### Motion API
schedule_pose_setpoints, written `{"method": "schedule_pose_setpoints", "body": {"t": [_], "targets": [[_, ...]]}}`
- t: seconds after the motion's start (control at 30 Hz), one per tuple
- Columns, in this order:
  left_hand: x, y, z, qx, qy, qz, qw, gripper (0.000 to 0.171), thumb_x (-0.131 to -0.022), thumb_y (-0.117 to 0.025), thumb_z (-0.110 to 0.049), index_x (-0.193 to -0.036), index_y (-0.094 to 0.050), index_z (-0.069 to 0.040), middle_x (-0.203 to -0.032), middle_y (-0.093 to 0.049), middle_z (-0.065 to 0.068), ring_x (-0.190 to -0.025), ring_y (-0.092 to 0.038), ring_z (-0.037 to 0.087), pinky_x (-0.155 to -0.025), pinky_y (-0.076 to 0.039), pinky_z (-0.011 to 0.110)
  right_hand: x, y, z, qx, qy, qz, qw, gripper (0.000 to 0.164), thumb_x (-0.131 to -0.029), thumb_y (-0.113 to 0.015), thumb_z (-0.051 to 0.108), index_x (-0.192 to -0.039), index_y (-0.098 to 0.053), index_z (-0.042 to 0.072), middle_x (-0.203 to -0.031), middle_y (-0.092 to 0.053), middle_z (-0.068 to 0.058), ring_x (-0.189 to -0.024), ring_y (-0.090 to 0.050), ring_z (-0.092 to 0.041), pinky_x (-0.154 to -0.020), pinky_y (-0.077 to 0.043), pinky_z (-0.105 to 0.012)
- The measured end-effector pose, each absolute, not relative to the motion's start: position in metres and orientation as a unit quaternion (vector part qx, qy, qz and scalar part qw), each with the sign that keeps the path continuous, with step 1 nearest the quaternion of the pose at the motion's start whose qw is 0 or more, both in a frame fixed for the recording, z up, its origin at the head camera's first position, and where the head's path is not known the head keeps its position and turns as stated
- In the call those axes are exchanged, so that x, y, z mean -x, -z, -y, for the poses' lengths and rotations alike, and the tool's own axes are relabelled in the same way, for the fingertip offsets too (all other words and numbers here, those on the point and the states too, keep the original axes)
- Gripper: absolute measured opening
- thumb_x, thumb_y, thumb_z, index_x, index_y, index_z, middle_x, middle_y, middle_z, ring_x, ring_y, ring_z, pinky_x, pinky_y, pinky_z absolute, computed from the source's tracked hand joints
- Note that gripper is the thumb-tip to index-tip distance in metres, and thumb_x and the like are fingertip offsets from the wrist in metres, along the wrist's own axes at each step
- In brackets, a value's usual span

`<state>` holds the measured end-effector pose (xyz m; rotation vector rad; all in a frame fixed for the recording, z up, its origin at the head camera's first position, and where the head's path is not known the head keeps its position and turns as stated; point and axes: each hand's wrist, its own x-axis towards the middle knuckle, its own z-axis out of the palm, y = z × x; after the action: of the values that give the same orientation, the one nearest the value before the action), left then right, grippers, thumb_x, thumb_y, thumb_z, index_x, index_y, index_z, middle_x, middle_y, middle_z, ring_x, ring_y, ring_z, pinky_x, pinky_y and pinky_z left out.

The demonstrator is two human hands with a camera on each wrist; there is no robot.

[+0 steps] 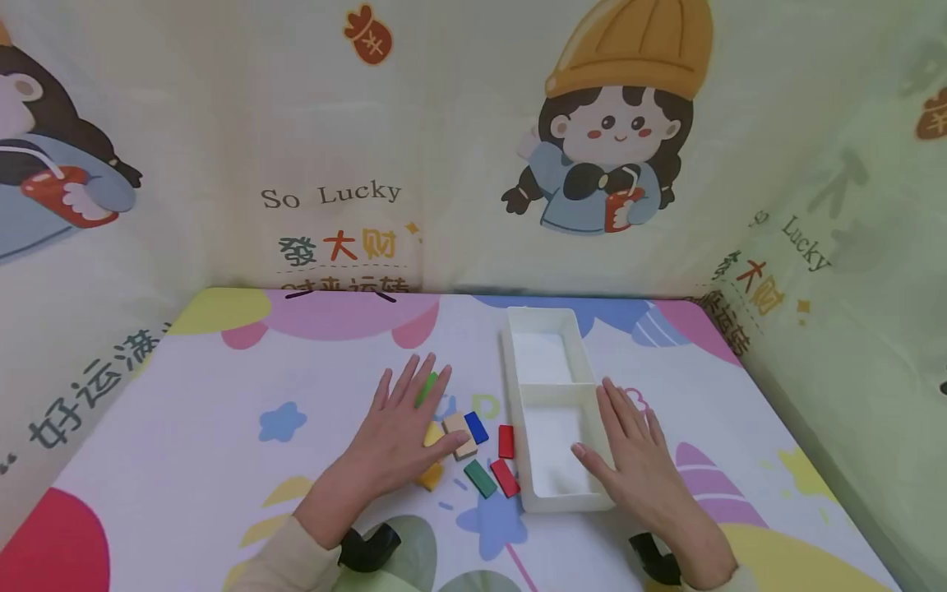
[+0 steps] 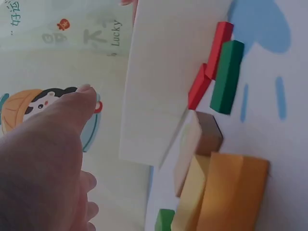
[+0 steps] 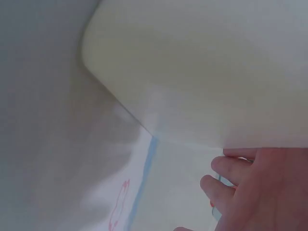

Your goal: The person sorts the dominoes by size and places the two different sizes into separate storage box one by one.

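Observation:
My left hand (image 1: 403,432), fingers spread and straight, hovers over the left part of a loose group of small coloured blocks. Partly covered by it are a light green block (image 1: 427,389), a yellow block (image 1: 433,432) and an orange block (image 1: 431,477). Around its thumb lie a beige block (image 1: 461,437) and a blue block (image 1: 477,427). A dark green block (image 1: 481,478) and two red blocks (image 1: 506,441) lie nearer the white box (image 1: 524,448). My right hand (image 1: 636,456), fingers extended, is at the box's right wall, its thumb reaching over the near compartment.
The white box has two compartments, split by a crosswise divider (image 1: 556,385). A patterned cloth (image 1: 318,493) covers the table. Printed curtains (image 1: 459,164) hang behind and at both sides. A black curved piece (image 1: 370,548) sits at each wrist.

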<state>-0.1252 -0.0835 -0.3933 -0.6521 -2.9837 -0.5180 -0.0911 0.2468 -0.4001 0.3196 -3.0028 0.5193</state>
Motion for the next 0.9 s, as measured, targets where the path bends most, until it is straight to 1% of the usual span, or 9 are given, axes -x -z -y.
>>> {"method": "schedule_pose_setpoints", "body": {"t": [0.13, 0.33, 0.67, 0.9], "targets": [[0.128, 0.394, 0.074, 0.221, 0.185, 0.957, 0.011, 0.092, -0.091, -0.044, -0.071, -0.16, -0.014, -0.019, -0.169, -0.006, 0.006, -0.156, -0.001, 0.03, -0.122, -0.005, 0.062, 0.092, 0.401, -0.246, -0.104, -0.166, 0.98, 0.041, 0.089, -0.096, -0.051, 0.057, -0.159, -0.012, 0.006, -0.167, -0.011, -0.015, -0.15, -0.015, -0.042, -0.118, -0.007, -0.067], [0.133, 0.396, 0.063, 0.229, 0.184, 0.956, 0.004, 0.092, -0.091, -0.044, -0.071, -0.16, -0.012, -0.02, -0.169, -0.007, 0.005, -0.156, -0.002, 0.028, -0.123, -0.008, 0.06, 0.094, 0.401, -0.246, -0.103, -0.15, 0.983, 0.037, 0.091, -0.096, -0.049, 0.059, -0.159, -0.011, 0.006, -0.167, -0.009, -0.014, -0.152, -0.013, -0.041, -0.119, -0.005, -0.066], [0.137, 0.399, 0.053, 0.234, 0.173, 0.957, 0.001, 0.092, -0.09, -0.047, -0.069, -0.16, -0.014, -0.019, -0.168, -0.01, 0.005, -0.156, -0.004, 0.028, -0.124, -0.011, 0.058, 0.098, 0.402, -0.245, -0.103, -0.134, 0.985, 0.04, 0.091, -0.096, -0.048, 0.06, -0.159, -0.013, 0.004, -0.167, -0.011, -0.015, -0.151, -0.016, -0.041, -0.117, -0.009, -0.069], [0.141, 0.399, 0.052, 0.244, 0.172, 0.954, -0.01, 0.093, -0.091, -0.05, -0.067, -0.16, -0.013, -0.017, -0.168, -0.011, 0.005, -0.156, -0.005, 0.027, -0.124, -0.01, 0.057, 0.101, 0.402, -0.245, -0.114, -0.126, 0.984, 0.043, 0.091, -0.096, -0.049, 0.059, -0.158, -0.015, 0.002, -0.166, -0.012, -0.016, -0.151, -0.015, -0.04, -0.118, -0.009, -0.068]]}}
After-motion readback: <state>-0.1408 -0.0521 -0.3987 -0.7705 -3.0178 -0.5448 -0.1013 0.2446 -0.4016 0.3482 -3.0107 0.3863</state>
